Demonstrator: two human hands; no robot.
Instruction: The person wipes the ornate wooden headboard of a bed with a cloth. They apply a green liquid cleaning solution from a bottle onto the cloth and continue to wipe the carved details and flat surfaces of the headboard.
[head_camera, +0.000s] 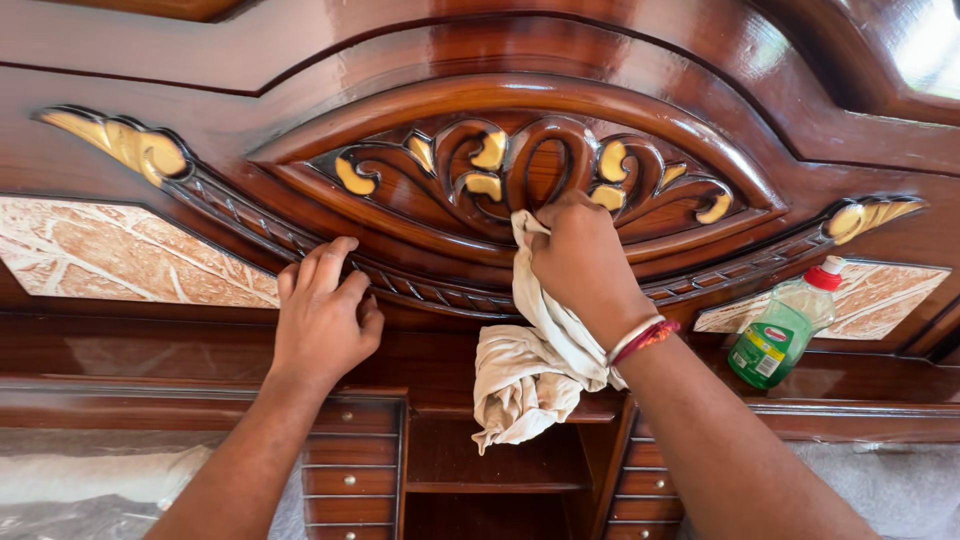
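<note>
The right hand is closed around a crumpled cream cloth, pressing its top against the carved oval scrollwork of the glossy wooden headboard; most of the cloth hangs below the curled fingers. The left hand rests flat, fingers loosely spread, on the rope-carved moulding to the left, holding nothing. A green bottle stands on the ledge far right.

Single head-worn camera, looking forward and slightly down along both forearms, close to a carved wooden headboard that fills the frame; left hand and right hand near centre; no second view
</note>
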